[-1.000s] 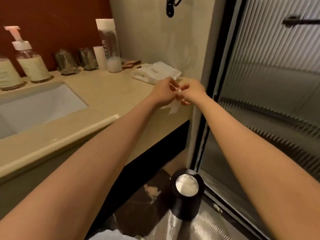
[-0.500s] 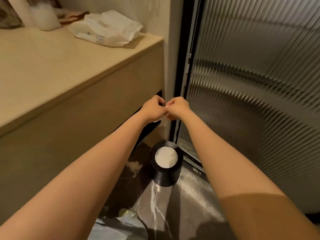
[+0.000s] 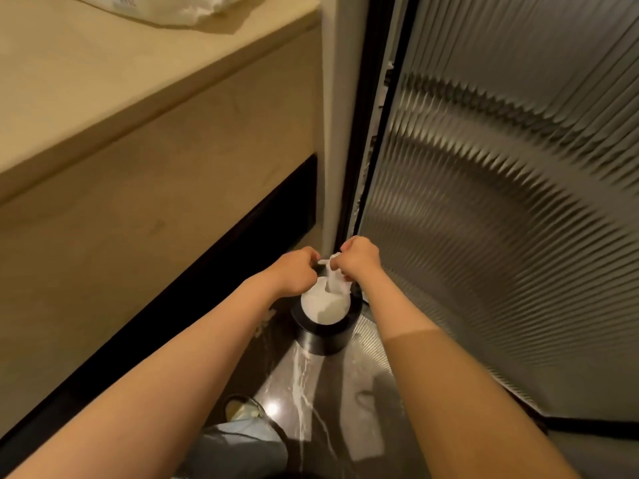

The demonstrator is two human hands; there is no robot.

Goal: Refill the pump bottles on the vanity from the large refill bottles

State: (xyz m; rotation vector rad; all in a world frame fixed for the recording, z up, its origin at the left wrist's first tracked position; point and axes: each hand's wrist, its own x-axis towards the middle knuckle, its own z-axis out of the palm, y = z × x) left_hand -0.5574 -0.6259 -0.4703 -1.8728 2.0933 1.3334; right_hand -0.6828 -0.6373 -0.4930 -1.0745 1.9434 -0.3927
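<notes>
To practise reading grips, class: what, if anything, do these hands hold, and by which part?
A crumpled white scrap, pinched at its top by the left hand and right hand; the rest hangs over the bin.

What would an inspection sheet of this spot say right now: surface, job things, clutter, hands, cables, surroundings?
Surface: vanity top, beige, only its right end in view.
Job's things: nothing seen; no pump or refill bottles in frame.
Clutter: white packet at the top's far edge; white scrap held over the bin.
Hands: left hand and right hand both pinch the scrap above the bin's white-lined mouth.
Cables: nothing seen.
Surroundings: ribbed glass door on the right; dark glossy floor; the bin stands on the floor by the door frame.
</notes>
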